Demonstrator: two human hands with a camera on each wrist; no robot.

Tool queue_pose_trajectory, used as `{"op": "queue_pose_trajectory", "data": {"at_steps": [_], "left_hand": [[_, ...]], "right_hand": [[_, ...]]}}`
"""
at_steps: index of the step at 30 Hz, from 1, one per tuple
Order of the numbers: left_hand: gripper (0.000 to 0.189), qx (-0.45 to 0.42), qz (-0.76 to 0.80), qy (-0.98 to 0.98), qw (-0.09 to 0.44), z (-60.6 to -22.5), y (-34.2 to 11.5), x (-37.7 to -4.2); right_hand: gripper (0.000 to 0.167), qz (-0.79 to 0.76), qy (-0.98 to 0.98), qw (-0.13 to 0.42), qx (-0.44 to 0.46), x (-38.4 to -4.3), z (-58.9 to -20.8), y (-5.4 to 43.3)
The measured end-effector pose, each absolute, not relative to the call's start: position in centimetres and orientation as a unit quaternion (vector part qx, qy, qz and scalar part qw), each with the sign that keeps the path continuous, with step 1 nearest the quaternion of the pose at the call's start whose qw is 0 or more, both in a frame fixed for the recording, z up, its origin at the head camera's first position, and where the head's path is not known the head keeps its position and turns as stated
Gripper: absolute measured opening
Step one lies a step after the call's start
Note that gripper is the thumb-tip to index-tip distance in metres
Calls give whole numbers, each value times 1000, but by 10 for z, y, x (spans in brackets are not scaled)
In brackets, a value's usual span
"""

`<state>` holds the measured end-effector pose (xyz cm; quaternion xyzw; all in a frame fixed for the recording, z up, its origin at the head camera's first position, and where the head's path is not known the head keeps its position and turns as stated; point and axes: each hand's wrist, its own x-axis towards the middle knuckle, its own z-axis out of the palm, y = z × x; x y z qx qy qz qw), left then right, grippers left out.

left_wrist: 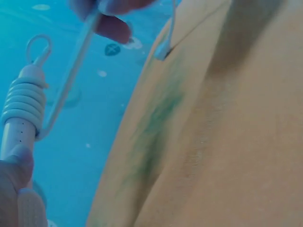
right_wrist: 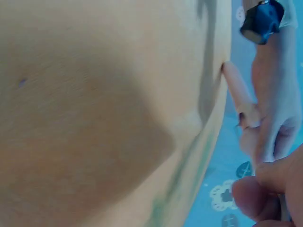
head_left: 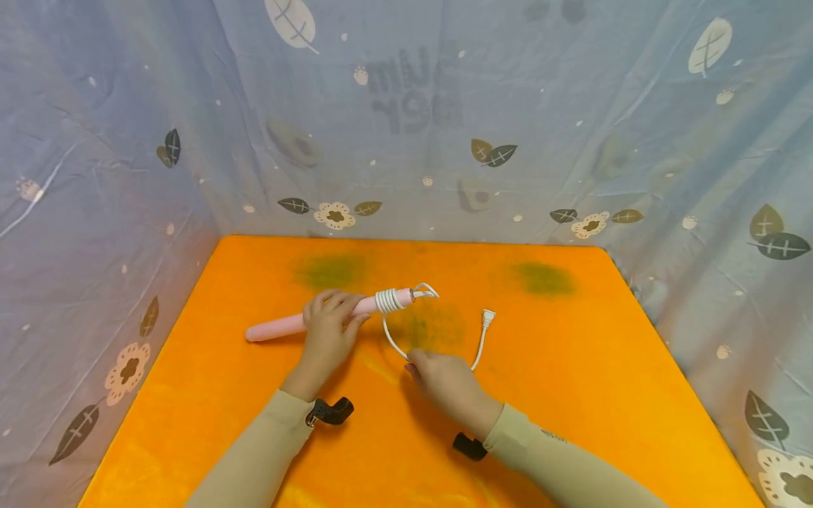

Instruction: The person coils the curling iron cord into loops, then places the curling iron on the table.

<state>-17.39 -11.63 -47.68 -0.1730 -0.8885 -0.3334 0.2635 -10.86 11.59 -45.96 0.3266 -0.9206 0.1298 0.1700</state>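
Observation:
A slim pink hair-styling iron (head_left: 276, 328) is held slantwise over the orange table, its corded end to the right. My left hand (head_left: 330, 331) grips it around the middle, thumb on the near side. White cord (head_left: 389, 300) is wound in several turns near the corded end, with a small loop beyond the tip. From the coil, the cord runs to my right hand (head_left: 452, 384), which pinches it between thumb and fingers. Past that hand, the loose end rises to a white plug (head_left: 488, 317). The left wrist view shows the wound turns (left_wrist: 23, 101) closely.
An orange cloth covers the table (head_left: 571, 395), with dark greenish patches on it. Pale blue patterned curtains (head_left: 419, 169) hang behind and at both sides. A black wrist camera (head_left: 333, 410) sits on the left wrist and another (head_left: 470, 446) on the right.

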Motion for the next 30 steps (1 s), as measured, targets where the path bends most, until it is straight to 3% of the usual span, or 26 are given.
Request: {"op": "queue_pose_trajectory", "data": {"at_steps": [10, 19, 30], "left_hand": [[36, -198, -304, -898, 249, -486, -116, -171], [35, -227, -300, -889, 261, -493, -115, -167], [33, -278, -267, -899, 208, -500, -115, -157]], "right_hand": [[18, 109, -873, 262, 398, -116, -427, 111], [13, 89, -858, 283, 419, -130, -399, 112], [28, 54, -866, 261, 424, -148, -373, 122]]}}
